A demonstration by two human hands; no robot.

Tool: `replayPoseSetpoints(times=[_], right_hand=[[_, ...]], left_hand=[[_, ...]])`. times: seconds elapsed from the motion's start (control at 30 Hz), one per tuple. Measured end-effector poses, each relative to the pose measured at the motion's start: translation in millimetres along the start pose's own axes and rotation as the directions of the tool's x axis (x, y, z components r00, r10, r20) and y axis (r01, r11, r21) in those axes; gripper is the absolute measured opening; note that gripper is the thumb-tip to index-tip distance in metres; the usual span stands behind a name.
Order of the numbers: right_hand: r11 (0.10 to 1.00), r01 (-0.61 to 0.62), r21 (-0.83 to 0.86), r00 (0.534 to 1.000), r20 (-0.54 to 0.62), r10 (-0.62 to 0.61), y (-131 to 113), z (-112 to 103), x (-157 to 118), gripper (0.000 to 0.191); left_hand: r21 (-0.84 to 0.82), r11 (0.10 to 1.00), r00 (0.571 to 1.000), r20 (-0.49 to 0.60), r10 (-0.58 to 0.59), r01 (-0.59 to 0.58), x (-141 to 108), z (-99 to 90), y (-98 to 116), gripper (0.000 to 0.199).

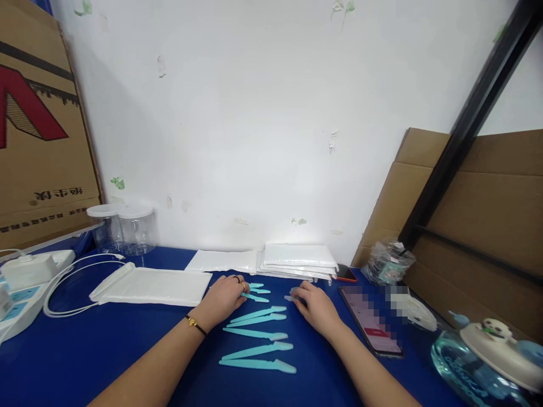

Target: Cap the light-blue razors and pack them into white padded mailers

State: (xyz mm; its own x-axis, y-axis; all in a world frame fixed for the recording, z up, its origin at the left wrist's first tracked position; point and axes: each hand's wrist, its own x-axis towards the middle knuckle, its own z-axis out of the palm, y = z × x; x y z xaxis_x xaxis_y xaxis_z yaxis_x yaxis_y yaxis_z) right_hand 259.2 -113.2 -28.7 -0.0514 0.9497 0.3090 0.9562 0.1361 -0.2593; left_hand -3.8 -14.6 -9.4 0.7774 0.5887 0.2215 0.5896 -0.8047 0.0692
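Several turquoise eyebrow razors [258, 364] lie in a rough column on the blue table, blade ends pointing right. At the column's far end, my left hand [227, 297] has its fingers closed around the handle end of an eyebrow razor [257, 298]; its fingertips are partly hidden. Another razor or two lies right beside these fingers. To the right, my right hand [316, 308] pinches a small translucent piece [290, 297], which looks like a clear plastic blade cap. Its fingers partly cover that piece, and a gap separates it from the razors.
White padded mailers [297, 255] are stacked against the wall; another mailer [159, 285] lies left. A phone [371, 322] and a water bottle [483, 362] stand right. Clear jars [138, 232], a power strip [25, 299] and a white cable [63, 314] are left.
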Motion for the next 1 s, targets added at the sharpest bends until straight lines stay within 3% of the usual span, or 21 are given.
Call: replayPoseSetpoints(times=[0.13,0.3,0.4,0.67,1.0], right_hand=[[0.999,0.045,-0.011,0.998,-0.033,-0.045,-7,-2,-1,0.020],[0.960,0.037,0.279,0.998,-0.058,-0.022,-12,-3,-2,0.017],[0.929,0.063,0.364,0.997,-0.068,-0.041,-16,-4,-3,0.017],[0.907,0.067,0.416,0.997,-0.071,-0.041,-24,-4,-5,0.015],[0.901,0.083,0.426,0.997,-0.037,-0.074,-36,-2,-7,0.014]], left_hand=[[0.025,0.999,0.999,-0.004,0.034,-0.034,1,-3.4,5,0.010],[0.093,0.992,0.996,-0.002,0.089,-0.089,2,-7.8,14,0.019],[0.085,0.991,0.994,-0.031,0.106,-0.103,2,-8.1,16,0.020],[0.040,0.989,0.987,-0.076,0.142,-0.139,1,-8.1,21,0.023],[-0.043,0.991,0.991,-0.051,0.125,-0.127,0,-6.0,29,0.025]])
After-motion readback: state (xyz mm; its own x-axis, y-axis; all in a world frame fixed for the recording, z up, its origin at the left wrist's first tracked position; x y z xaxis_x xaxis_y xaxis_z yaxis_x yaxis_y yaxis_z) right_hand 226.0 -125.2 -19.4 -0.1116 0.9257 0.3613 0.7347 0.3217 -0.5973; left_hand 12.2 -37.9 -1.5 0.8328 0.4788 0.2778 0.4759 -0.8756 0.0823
